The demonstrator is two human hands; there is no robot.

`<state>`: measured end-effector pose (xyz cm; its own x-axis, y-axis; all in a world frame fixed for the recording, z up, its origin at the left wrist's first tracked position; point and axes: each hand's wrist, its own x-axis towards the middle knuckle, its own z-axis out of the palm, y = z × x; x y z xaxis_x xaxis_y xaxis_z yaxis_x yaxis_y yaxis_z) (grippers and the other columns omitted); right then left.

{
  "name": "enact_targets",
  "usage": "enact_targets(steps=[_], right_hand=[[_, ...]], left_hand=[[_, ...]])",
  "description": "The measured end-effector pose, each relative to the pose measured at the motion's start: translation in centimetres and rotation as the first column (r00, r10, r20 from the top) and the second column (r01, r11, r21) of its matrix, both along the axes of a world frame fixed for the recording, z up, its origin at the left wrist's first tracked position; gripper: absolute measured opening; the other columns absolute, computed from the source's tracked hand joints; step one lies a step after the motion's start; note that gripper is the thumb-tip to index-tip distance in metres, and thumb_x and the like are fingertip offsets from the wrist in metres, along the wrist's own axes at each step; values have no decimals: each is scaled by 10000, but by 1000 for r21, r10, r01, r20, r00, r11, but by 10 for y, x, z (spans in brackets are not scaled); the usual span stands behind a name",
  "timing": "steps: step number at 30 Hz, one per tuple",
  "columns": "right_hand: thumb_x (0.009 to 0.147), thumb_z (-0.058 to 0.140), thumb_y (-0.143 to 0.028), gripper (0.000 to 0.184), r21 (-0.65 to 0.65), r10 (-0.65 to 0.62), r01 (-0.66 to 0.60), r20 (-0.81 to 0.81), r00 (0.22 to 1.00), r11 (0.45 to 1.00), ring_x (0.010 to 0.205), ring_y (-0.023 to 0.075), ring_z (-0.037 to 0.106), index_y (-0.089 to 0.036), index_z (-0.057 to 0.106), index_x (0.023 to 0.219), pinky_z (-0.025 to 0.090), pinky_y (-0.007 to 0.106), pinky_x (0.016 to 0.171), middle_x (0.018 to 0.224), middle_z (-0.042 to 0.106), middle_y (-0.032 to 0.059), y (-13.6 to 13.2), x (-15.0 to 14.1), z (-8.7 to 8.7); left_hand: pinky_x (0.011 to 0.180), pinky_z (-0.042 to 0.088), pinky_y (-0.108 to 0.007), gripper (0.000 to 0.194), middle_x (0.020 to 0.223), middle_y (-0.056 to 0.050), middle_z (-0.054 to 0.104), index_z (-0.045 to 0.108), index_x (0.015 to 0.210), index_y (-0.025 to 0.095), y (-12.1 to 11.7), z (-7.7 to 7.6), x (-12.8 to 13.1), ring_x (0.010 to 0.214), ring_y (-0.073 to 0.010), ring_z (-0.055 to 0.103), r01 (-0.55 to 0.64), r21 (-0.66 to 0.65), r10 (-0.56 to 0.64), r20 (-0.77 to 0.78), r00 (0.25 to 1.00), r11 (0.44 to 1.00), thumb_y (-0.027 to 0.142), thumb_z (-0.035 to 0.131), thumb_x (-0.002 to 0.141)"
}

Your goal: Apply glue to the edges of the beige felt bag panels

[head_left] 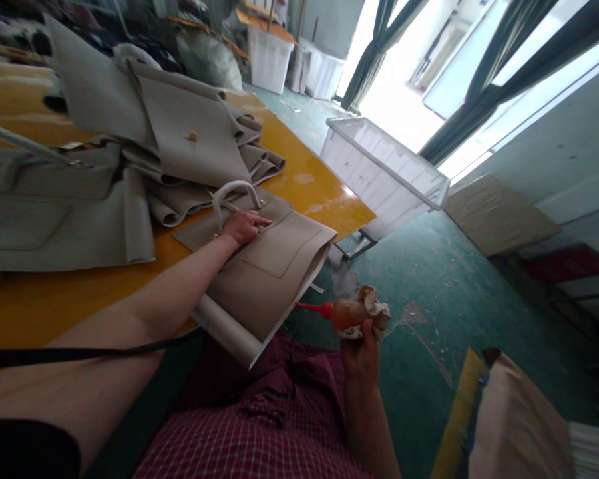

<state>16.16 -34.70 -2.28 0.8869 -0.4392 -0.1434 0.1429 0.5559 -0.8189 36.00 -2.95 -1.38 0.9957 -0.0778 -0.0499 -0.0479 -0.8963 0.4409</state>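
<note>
No writing is legible; the beige bag piece (274, 266), 1 curved handle, stitched pocket outline, overhangs the yellow desk (309, 186) edge; the left hand (243, 227) presses flat-ish on it below the handle; the right hand (362, 342) grips an amber bottle (347, 314), cloth-wrapped, red nozzle (314, 308) at the bag piece's edge
</note>
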Motion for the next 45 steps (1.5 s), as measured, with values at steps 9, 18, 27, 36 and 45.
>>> enact_targets(steps=[9, 18, 27, 36, 45], right_hand=[[626, 950, -380, 844, -11, 64, -66, -141, 988, 998, 1000, 202, 697, -435, 588, 1386, 610, 358, 825, 1260, 714, 2, 11, -32, -20], [558, 980, -414, 817, 52, 80, -70, -229, 970, 996, 881, 194, 725, -396, 657, 1308, 617, 313, 740, 1135, 754, 6, 20, -50, -16], [507, 1005, -418, 934, 155, 142, -94, -338, 930, 983, 1002, 239, 708, -381, 616, 1356, 624, 414, 823, 1220, 727, 37, 28, -68, -17], [605, 969, -485, 885, 133, 223, -189, -323, 920, 973, 1003, 218, 695, -376, 601, 1402, 588, 399, 906, 1265, 711, 32, 25, -72, -21], [489, 1026, -449, 617, 417, 181, -28, -333, 925, 909, 895, 212, 736, -254, 771, 1017, 623, 328, 797, 1014, 783, 19, 6, -67, -12]], left_hand=[[860, 452, -218, 633, 1208, -18, 727, 704, 1378, 278, 0, 0, -1, 1080, -184, 654, 15, 8, -15, 5, 1000, 1000, 90, 474, 819], [935, 458, -216, 637, 1266, -29, 713, 715, 1364, 253, -1, 0, -2, 1140, -189, 651, -4, -29, 5, 10, 1000, 1000, 59, 478, 805], [938, 458, -206, 629, 1296, -23, 708, 701, 1385, 234, 0, 1, -3, 1154, -188, 648, 6, -2, -6, 2, 1000, 1000, 90, 476, 816], [996, 481, -254, 620, 1329, -38, 702, 722, 1355, 228, 1, -8, 3, 1224, -213, 633, 3, -36, -1, 40, 999, 999, 81, 481, 803], [1139, 447, -353, 740, 1501, -91, 595, 643, 1446, 181, 3, -5, 4, 1386, -284, 546, 16, -120, -13, 21, 1000, 993, 80, 503, 727]])
